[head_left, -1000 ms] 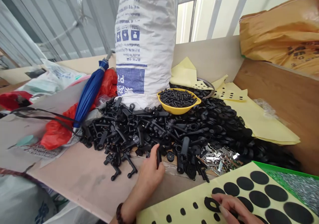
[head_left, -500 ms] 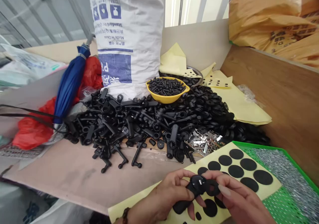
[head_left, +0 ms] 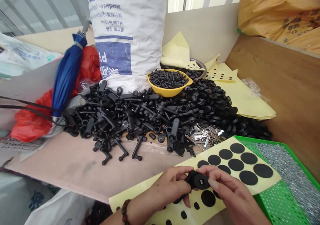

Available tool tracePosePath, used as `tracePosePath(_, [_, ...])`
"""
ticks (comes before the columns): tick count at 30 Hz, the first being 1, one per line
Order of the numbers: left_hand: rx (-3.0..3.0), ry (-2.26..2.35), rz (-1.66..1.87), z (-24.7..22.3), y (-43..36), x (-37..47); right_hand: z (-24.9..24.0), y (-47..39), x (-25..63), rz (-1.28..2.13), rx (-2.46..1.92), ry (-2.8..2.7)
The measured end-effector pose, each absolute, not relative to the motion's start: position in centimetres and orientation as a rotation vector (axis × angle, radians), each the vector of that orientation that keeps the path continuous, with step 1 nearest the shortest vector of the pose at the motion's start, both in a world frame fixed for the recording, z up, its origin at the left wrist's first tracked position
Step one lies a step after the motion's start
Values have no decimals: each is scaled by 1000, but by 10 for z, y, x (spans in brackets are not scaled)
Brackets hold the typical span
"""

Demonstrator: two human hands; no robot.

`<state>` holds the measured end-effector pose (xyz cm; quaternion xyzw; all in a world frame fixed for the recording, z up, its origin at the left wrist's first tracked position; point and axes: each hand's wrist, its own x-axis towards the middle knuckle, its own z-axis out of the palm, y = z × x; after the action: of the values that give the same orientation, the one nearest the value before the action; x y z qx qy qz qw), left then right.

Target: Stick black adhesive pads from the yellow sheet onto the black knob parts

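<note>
My left hand (head_left: 167, 186) grips a black plastic crank handle (head_left: 191, 178), thumb on top, its grip end hanging down by the palm. Over the handle's round end lies a flat black washer (head_left: 203, 181), with a small shiny metal bit showing in its hole. At the washer's right edge, my right hand (head_left: 231, 185) pinches it between thumb and fingers. Both hands are above a yellow backing sheet (head_left: 140, 201) of black round stickers (head_left: 208, 198). The fingertips under the handle are partly hidden.
A heap of black plastic parts (head_left: 135, 115) spreads behind the hands, with metal clips (head_left: 206, 136) at its front. A yellow bowl (head_left: 170, 90) of black screw-like pieces stands by a white sack (head_left: 145, 28). On the right is a green basket (head_left: 282, 201) with small metal pieces.
The washer, earlier beside the handle's round end in my right fingers, now covers that end. Both hands have come closer together, and the view has tipped slightly downward.
</note>
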<state>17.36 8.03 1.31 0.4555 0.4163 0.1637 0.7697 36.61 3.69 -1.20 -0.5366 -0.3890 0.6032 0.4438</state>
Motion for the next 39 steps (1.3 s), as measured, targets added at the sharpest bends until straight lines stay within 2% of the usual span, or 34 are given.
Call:
tracePosePath(26, [1123, 881, 349, 40, 81, 169, -4, 34, 356, 1318, -1423, -1090])
tracePosePath(39, [1126, 903, 490, 7, 72, 175, -1, 35, 352, 1248, -1438, -1140])
